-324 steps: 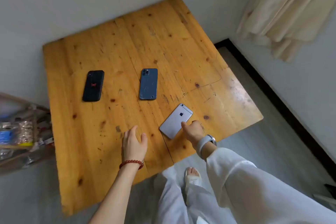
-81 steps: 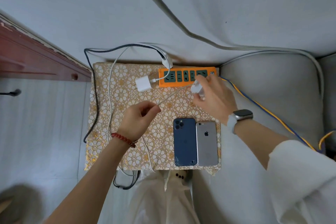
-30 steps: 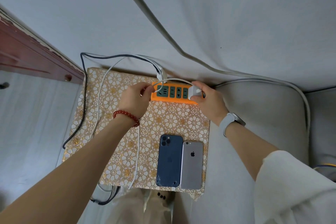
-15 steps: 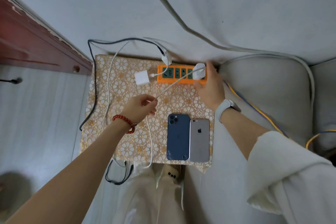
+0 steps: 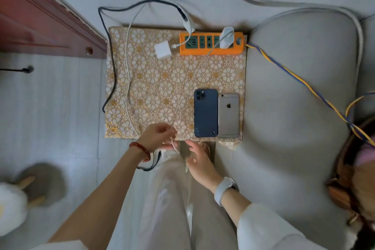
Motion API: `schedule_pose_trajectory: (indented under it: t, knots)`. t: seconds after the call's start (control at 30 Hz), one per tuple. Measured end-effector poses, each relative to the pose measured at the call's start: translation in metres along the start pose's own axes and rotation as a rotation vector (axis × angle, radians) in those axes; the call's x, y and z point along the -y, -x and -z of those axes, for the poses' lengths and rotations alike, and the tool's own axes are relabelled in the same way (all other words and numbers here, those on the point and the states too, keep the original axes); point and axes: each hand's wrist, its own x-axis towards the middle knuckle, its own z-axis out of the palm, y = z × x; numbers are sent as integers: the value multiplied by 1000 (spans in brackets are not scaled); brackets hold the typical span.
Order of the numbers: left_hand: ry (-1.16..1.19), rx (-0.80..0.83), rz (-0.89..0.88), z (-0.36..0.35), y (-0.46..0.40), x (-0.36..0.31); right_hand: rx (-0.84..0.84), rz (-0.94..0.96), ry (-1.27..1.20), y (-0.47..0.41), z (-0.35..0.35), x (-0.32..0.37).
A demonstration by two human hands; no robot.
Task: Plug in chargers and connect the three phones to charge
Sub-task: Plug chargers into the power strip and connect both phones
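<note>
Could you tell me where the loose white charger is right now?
The white charger lies on the patterned cloth, just left of the orange power strip.

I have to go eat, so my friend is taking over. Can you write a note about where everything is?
Left hand pinches a thin white cable at the stand's near edge; right hand is open beside it.
One white charger is plugged into the orange power strip. A square white charger lies unplugged beside it.
Blue phone and silver phone lie side by side, not connected. The third phone isn't in view.
Left: plug in remaining chargers, connect all phones.
</note>
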Motion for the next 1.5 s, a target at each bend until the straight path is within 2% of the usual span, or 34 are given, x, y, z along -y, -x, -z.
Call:
schedule_pose_trajectory:
  t: [0.1, 0.17, 0.27, 0.33, 0.4, 0.47, 0.57, 0.63, 0.7, 0.77, 0.8, 0.9, 0.97, 1.07, 1.17, 1.23, 1.33, 1.4, 1.43, 1.5]
  knots:
    - [300, 33, -31, 8, 10, -22, 144, 113, 98, 4, -3, 11]
    - [440, 35, -67, 14, 15, -41, 174, 162, 173, 6, -1, 19]
    - [650, -15, -170, 27, 22, -66, 106, 126, 155, 10, 9, 26]
    - [702, -41, -240, 35, 25, -74, 33, 75, -34, 15, 24, 31]
    - [542, -61, -244, 31, 29, -73, -20, 27, -345, 20, 45, 43]
    - [196, -33, -212, 11, 37, -60, -79, 41, -623, 24, 69, 60]
    - [-166, 189, -199, -30, 57, -36, -175, 140, -832, 22, 100, 84]
    - [-141, 252, -204, -47, 69, -23, -266, 172, -900, 19, 115, 92]
    - [87, 177, -165, -50, 80, -18, -281, 148, -915, 18, 124, 92]
    - [379, 98, -165, -47, 83, -16, -197, 75, -775, 16, 117, 85]
    - [503, 73, -185, -44, 84, -18, -136, 33, -604, 16, 105, 80]
    - [658, -10, -257, -36, 83, -26, 126, 25, 168, 27, 65, 58]
    - [672, -57, -271, -33, 82, -31, 176, 107, 221, 44, 47, 37]
    - [681, -121, -284, -32, 83, -33, -4, 127, 441, 54, 41, 4]
    - [601, -211, -265, -33, 84, -25, -184, -6, 520, 49, 49, -5]
    - [492, -293, -203, -35, 83, -14, -262, -151, 311, 45, 59, -3]
    - [326, -445, -56, -40, 78, 10, -232, -236, -609, 41, 73, 12]
    - [225, -515, 40, -42, 76, 26, -247, -235, -1063, 39, 82, 21]
    - [150, -527, 72, -42, 76, 33, -296, -241, -1172, 36, 87, 25]
    - [-43, -529, 94, -42, 76, 47, -428, -268, -1237, 31, 93, 29]
